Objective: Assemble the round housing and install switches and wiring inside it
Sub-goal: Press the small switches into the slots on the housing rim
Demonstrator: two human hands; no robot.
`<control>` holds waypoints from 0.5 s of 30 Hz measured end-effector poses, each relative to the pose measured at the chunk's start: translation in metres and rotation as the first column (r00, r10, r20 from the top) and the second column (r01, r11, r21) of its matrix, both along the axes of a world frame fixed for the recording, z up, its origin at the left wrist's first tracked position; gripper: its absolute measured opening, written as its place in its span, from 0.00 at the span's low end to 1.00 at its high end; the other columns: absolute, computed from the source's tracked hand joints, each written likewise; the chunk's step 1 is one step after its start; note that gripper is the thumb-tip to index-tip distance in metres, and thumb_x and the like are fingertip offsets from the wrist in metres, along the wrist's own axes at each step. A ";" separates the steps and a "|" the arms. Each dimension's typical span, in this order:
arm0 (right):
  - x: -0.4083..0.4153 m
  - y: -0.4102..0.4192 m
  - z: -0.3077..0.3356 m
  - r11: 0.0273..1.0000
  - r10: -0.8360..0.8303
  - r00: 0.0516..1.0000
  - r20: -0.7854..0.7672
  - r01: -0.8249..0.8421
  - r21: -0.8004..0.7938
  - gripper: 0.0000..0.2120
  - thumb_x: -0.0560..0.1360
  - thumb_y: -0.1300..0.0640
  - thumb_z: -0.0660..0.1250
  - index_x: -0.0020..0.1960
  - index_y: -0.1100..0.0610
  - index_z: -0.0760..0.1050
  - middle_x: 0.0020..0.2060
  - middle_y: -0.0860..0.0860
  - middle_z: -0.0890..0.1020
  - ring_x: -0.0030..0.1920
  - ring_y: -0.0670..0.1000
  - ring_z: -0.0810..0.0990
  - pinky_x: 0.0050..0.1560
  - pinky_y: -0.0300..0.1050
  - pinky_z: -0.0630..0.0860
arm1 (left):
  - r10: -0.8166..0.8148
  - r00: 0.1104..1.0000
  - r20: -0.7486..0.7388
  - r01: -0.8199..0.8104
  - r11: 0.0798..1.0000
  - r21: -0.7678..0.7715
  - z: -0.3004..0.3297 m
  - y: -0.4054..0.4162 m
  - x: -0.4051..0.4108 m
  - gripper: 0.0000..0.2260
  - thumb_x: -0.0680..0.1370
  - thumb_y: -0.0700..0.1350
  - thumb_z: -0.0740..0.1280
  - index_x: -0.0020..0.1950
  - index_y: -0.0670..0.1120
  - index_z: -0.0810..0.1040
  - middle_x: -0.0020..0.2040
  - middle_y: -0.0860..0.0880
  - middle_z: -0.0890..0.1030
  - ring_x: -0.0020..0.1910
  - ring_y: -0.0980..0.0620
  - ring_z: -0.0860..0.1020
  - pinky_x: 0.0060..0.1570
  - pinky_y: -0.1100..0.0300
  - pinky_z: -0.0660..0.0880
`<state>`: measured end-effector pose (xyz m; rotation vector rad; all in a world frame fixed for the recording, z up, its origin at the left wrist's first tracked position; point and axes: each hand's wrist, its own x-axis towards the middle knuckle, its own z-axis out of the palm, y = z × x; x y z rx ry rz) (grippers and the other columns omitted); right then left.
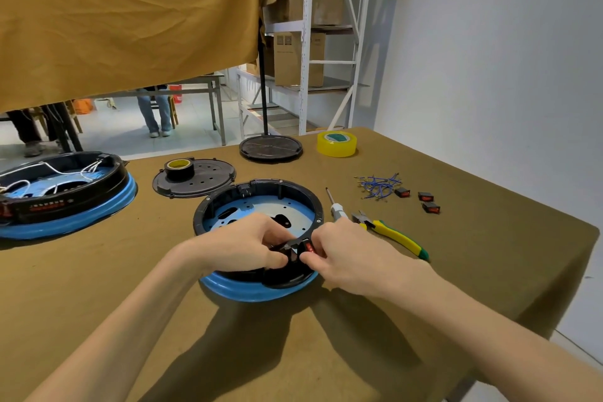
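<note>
Both forearms reach in from the near edge of the cloth-covered table (473, 212). Left hand (248, 246) and right hand (346, 253) meet at the near wall of the round housing (261, 202), fingers pinched closed on a red rocker switch (309, 246) seated at the rim. This housing, a black ring wall on a blue base flange, stands at the table's centre; its pale blue floor plate bears cut-outs and small holes and holds no wiring. A second housing (65, 196) at far left contains white wires. Behind lie a perforated black cover (208, 179) carrying a roll of dark tape (178, 168), another black disc (270, 147) and a yellow tape roll (336, 143). To the right lie a screwdriver (336, 207), yellow-handled pliers (391, 233), blue jumper wires (378, 188) and three loose switches (424, 199).
</note>
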<state>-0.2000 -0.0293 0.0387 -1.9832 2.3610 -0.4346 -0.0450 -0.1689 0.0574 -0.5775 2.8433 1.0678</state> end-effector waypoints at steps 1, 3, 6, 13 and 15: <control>0.002 0.000 -0.002 1.000 -0.009 1.000 0.017 0.009 -0.014 0.15 0.82 0.45 0.64 0.42 0.53 0.76 0.34 0.49 0.77 0.33 0.47 0.77 0.30 0.40 0.73 | -0.008 1.000 0.000 0.008 1.000 -0.023 -0.001 0.002 -0.002 0.10 0.80 0.44 0.68 0.58 0.54 0.84 0.50 0.49 0.86 0.50 0.51 0.83 0.53 0.56 0.81; 0.005 0.003 -0.007 0.997 -0.031 0.998 0.060 0.035 -0.065 0.14 0.82 0.46 0.64 0.43 0.53 0.77 0.33 0.47 0.77 0.32 0.46 0.77 0.31 0.39 0.74 | -0.022 1.000 -0.009 0.022 0.998 -0.067 -0.004 0.006 -0.004 0.07 0.79 0.45 0.68 0.55 0.47 0.84 0.48 0.41 0.84 0.48 0.42 0.82 0.50 0.45 0.79; 0.009 0.008 -0.017 0.986 -0.047 0.992 0.120 0.065 -0.155 0.13 0.82 0.48 0.65 0.41 0.51 0.77 0.31 0.45 0.75 0.30 0.45 0.74 0.29 0.37 0.69 | -0.014 1.000 -0.023 0.011 0.995 -0.102 -0.006 0.010 -0.005 0.06 0.78 0.45 0.67 0.52 0.49 0.83 0.45 0.41 0.84 0.46 0.41 0.81 0.48 0.41 0.78; 0.015 0.016 -0.034 0.945 -0.029 0.973 0.229 0.101 -0.310 0.13 0.82 0.49 0.66 0.45 0.54 0.82 0.33 0.45 0.79 0.35 0.47 0.78 0.36 0.42 0.75 | 0.020 0.998 -0.055 -0.026 0.994 -0.108 -0.009 0.008 -0.007 0.08 0.79 0.44 0.67 0.54 0.55 0.81 0.48 0.51 0.85 0.48 0.52 0.82 0.52 0.50 0.82; 0.016 0.017 -0.035 0.934 -0.024 0.972 0.235 0.105 -0.341 0.13 0.82 0.48 0.66 0.45 0.54 0.82 0.33 0.45 0.79 0.37 0.47 0.78 0.36 0.42 0.75 | 0.024 0.997 -0.067 -0.030 0.995 -0.095 -0.009 0.007 -0.007 0.10 0.79 0.44 0.67 0.56 0.57 0.79 0.50 0.56 0.84 0.50 0.58 0.81 0.52 0.59 0.81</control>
